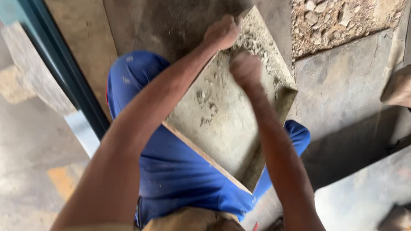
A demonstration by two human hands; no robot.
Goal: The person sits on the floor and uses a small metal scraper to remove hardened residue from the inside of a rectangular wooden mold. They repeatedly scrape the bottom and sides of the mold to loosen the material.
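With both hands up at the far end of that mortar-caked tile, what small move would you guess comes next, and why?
Probably the right hand drags downward over the tile. Lumpy grey mortar sits bunched at the top edge by the left hand, which grips that edge, while the lower face carries only thin smears.

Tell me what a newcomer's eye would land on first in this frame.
The grey mortar-smeared square tile at centre, propped against the person's bright blue trousers. Both hands press on its upper part: the left hand grips its top edge, the right hand rests fisted on its face. A patch of rubble and stones lies at upper right.
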